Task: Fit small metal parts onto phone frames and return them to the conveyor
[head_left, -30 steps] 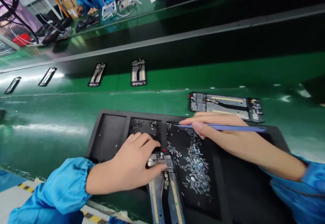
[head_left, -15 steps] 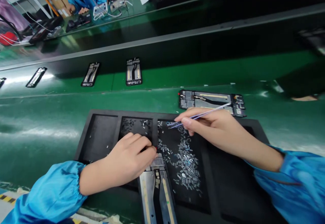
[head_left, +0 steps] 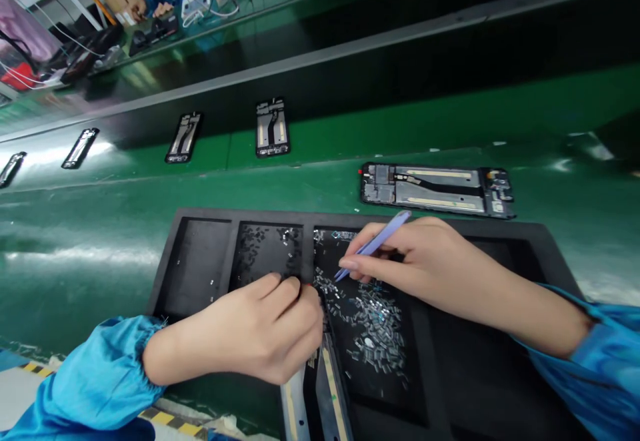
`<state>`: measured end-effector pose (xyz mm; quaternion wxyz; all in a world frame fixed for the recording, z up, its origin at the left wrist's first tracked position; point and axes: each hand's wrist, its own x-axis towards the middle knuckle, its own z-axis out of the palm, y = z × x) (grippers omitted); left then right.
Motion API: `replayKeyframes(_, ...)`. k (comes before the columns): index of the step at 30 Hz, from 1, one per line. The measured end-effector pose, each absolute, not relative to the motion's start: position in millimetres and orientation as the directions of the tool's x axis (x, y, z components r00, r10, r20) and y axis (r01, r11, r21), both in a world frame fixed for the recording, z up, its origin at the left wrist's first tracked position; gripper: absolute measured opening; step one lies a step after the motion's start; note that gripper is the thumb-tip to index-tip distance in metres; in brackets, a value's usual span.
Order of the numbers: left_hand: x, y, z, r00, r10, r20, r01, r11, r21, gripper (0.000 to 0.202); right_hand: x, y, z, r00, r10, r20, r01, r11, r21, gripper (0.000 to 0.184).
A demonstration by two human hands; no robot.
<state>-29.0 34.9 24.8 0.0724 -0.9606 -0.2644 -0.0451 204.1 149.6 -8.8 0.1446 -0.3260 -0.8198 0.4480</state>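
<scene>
Filling six o'clock was a black tray (head_left: 520, 231), phone frame (head_left: 316, 401) overlapping it there. Left hand (head_left: 270, 331), seven o'clock, curled over the frame's top; couldn't tell if gripping. Right hand (head_left: 420, 251), four o'clock, pinched purple tweezers (head_left: 385, 233) near silvery parts (head_left: 377, 327), five o'clock.

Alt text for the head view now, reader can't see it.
The right hand holds purple tweezers pointed at tiny metallic pieces in a black compartmented tray, while the left hand covers one end of a phone frame. Another frame lies crosswise beyond the tray on a green bench, with four more frames farther back.
</scene>
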Motion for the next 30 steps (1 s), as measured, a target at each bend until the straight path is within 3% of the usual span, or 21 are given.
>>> replayKeyframes(3, -27.6, 34.7, 23.2, 0.849, 0.514, 0.124, 0.526, -0.844, -0.105, 0.021, 202.9, 149.6, -9.0, -0.732, 0.677, -0.076, 0.42, 0.361, -0.833, 0.033)
replayKeyframes(5, -27.9, 36.6, 19.5, 0.818, 0.55, 0.165, 0.563, -0.826, -0.035, 0.018, 202.4, 149.6, -8.5, -0.715, 0.692, -0.102, 0.427, 0.316, -0.847, 0.035)
replayKeyframes(8, -28.3, 40.5, 14.1, 0.711, 0.675, 0.195, 0.652, -0.738, 0.175, 0.014, 201.9, 149.6, -7.1, -0.692, 0.712, -0.119, 0.422, 0.265, -0.867, 0.037)
replayKeyframes(12, -26.1, 42.1, 12.1, 0.526, 0.842, 0.116, 0.678, -0.498, 0.54, 0.014, 201.9, 149.5, -6.3, -0.689, 0.715, -0.118, 0.437, 0.28, -0.855, 0.037)
replayKeyframes(15, -23.2, 39.8, 11.6, 0.398, 0.915, 0.061, 0.656, -0.331, 0.678, 0.013, 201.0, 148.3, -7.2, -0.688, 0.719, -0.097, 0.444, 0.311, -0.84, 0.035)
replayKeyframes(18, -20.8, 36.0, 9.3, 0.364, 0.928, 0.082, 0.659, -0.318, 0.682, 0.013, 197.8, 146.1, -7.7, -0.669, 0.742, -0.034, 0.446, 0.365, -0.818, 0.034)
replayKeyframes(22, -20.4, 32.7, 5.2, 0.398, 0.903, 0.162, 0.694, -0.411, 0.591, 0.012, 192.5, 144.0, -7.7, -0.671, 0.741, 0.026, 0.44, 0.426, -0.791, 0.028)
replayKeyframes(27, -24.3, 37.0, 3.1, 0.465, 0.874, 0.144, 0.71, -0.465, 0.529, 0.012, 190.9, 143.9, -9.3, -0.672, 0.74, 0.034, 0.443, 0.438, -0.782, 0.029)
replayKeyframes(30, -26.6, 35.9, 10.9, 0.463, 0.863, 0.204, 0.758, -0.504, 0.413, 0.012, 191.9, 144.1, -9.8, -0.667, 0.744, 0.043, 0.441, 0.441, -0.782, 0.029)
